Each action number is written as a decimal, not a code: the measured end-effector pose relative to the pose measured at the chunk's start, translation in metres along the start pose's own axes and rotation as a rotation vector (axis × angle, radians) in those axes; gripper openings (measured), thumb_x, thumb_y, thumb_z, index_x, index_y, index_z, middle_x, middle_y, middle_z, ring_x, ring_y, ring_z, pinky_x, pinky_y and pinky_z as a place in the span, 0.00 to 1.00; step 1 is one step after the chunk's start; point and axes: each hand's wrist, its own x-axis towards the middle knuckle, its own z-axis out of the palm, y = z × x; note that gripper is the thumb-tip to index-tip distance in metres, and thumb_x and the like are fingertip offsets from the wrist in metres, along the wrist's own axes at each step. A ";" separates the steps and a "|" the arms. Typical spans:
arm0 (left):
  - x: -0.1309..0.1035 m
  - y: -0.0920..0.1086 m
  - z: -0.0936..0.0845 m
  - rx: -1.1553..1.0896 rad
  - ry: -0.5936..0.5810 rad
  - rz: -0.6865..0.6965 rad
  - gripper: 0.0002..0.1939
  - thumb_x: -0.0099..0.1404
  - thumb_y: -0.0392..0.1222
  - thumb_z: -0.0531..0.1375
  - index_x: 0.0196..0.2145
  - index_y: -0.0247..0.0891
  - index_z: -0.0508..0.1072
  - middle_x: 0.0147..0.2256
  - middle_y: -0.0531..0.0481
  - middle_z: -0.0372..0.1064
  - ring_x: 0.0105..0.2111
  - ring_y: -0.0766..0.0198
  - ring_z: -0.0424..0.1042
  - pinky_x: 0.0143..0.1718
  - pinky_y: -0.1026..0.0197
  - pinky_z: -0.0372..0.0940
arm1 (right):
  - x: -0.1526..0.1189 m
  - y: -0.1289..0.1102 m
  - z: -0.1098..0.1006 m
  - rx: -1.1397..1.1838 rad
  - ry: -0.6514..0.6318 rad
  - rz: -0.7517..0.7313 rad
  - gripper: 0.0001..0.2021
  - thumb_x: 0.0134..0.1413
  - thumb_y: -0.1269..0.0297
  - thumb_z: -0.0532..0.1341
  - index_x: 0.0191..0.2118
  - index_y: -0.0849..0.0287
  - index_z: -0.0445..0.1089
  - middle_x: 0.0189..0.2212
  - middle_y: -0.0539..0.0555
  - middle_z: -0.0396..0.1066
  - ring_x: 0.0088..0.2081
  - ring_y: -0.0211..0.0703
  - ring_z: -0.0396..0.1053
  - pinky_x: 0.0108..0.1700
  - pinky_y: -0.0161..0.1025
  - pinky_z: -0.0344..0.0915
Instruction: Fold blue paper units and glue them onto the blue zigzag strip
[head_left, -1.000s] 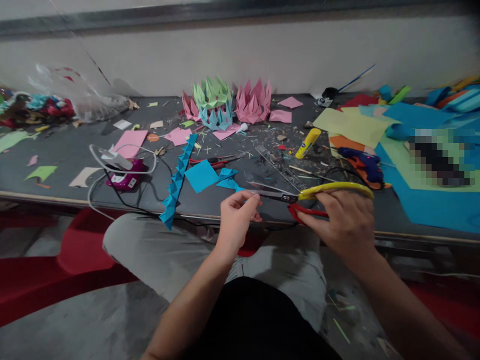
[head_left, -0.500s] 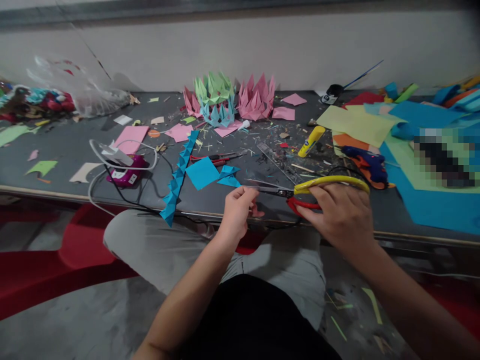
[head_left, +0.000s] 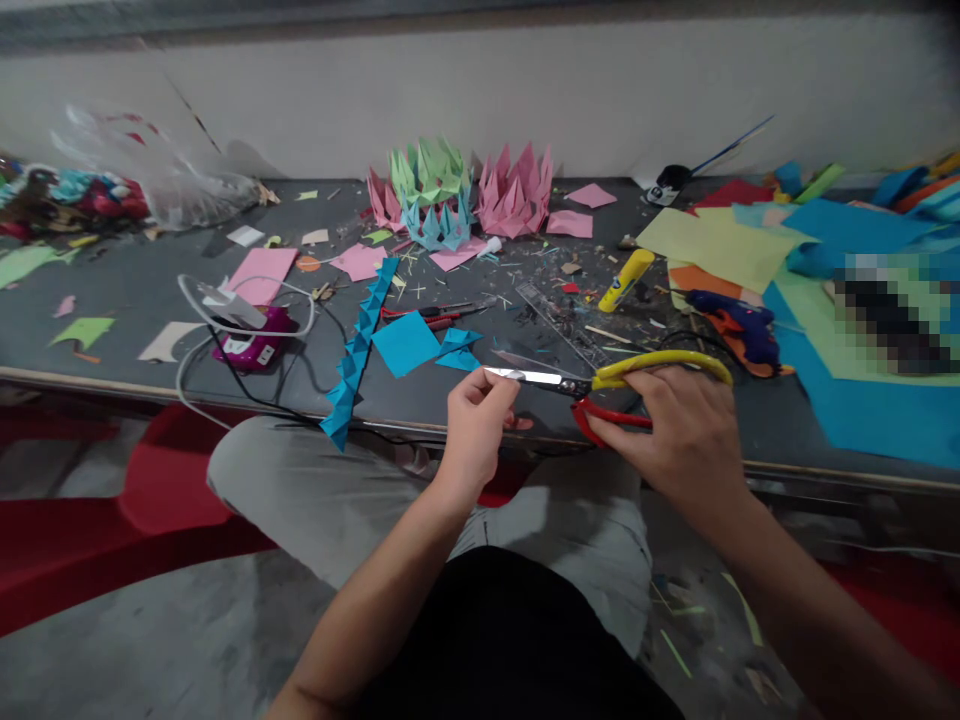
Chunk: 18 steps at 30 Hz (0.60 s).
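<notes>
My right hand (head_left: 686, 425) grips a pair of scissors (head_left: 541, 377) with one yellow and one red handle; the blades are parted and point left. At the tip of the lower blade, my left hand (head_left: 480, 420) is closed in a pinch. Whatever sits between its fingers is hidden from view. Just beyond the left hand lie a folded blue paper piece (head_left: 458, 350) and a blue paper square (head_left: 407, 343). Further left, a zigzag strip of folded blue paper (head_left: 360, 350) reaches over the table's front edge.
Folded paper crowns in pink (head_left: 516, 195), green and light blue stand by the wall. A glue stick (head_left: 626, 281), a clear ruler (head_left: 559, 325), a cutter (head_left: 439, 312) and a glue gun (head_left: 739, 328) lie around. A purple power socket (head_left: 259, 340) with cables sits left; coloured sheets (head_left: 862, 410) lie right.
The scissors have turned slightly, so the lower blade now shines brightly, and their handles are spread a little wider. My left hand has barely moved, still pinched near the tip.
</notes>
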 end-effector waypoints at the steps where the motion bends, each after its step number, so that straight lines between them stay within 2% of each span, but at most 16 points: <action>1: -0.001 0.000 0.000 0.002 -0.003 0.008 0.10 0.46 0.40 0.58 0.18 0.36 0.59 0.16 0.61 0.51 0.15 0.76 0.52 0.21 0.66 0.68 | 0.000 0.000 0.000 0.005 0.001 0.007 0.13 0.49 0.57 0.61 0.36 0.60 0.64 0.27 0.54 0.67 0.31 0.46 0.64 0.35 0.40 0.56; 12: -0.007 0.000 -0.003 0.092 -0.073 0.084 0.05 0.48 0.39 0.57 0.20 0.37 0.62 0.18 0.59 0.54 0.18 0.74 0.52 0.22 0.67 0.65 | -0.002 0.000 0.002 0.056 0.012 0.042 0.14 0.48 0.56 0.61 0.37 0.60 0.64 0.27 0.54 0.67 0.31 0.46 0.65 0.34 0.40 0.57; 16: -0.007 -0.001 -0.013 0.244 -0.175 0.157 0.04 0.50 0.37 0.52 0.19 0.37 0.62 0.19 0.57 0.54 0.19 0.72 0.55 0.23 0.68 0.60 | -0.003 0.002 0.002 0.103 0.020 0.067 0.14 0.48 0.56 0.61 0.37 0.59 0.63 0.27 0.53 0.66 0.31 0.46 0.65 0.34 0.41 0.58; 18: -0.007 -0.001 -0.023 0.325 -0.186 0.230 0.06 0.51 0.36 0.50 0.18 0.37 0.60 0.18 0.56 0.53 0.20 0.71 0.55 0.23 0.68 0.57 | -0.004 0.003 0.000 0.130 0.017 0.084 0.14 0.48 0.57 0.61 0.37 0.59 0.63 0.27 0.53 0.66 0.32 0.47 0.65 0.35 0.41 0.58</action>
